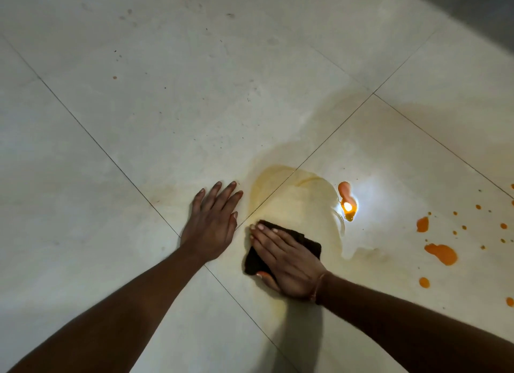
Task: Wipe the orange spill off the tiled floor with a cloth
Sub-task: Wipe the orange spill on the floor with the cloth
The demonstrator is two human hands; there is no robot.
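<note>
Right hand (289, 264): laid flat, fingers extended and together, palm pressing a dark folded cloth (310, 243) onto the tiled floor (139, 108); no closed grip, the cloth is pinned under the palm and not clenched. A thin band (319, 285) sits on that wrist. Left hand (212, 222): open, fingers spread, planted flat on the tile just beside the cloth and holding nothing. The cloth lies at the near edge of a pale yellowish wet smear (300, 194) spanning a grout line (333, 130). Undisturbed orange spill: one elongated blob (345, 190) beside a bright light reflection at the smear's right edge, and further puddles and droplets (442, 254) well apart to the right. Small dark specks mark the far tiles.
</note>
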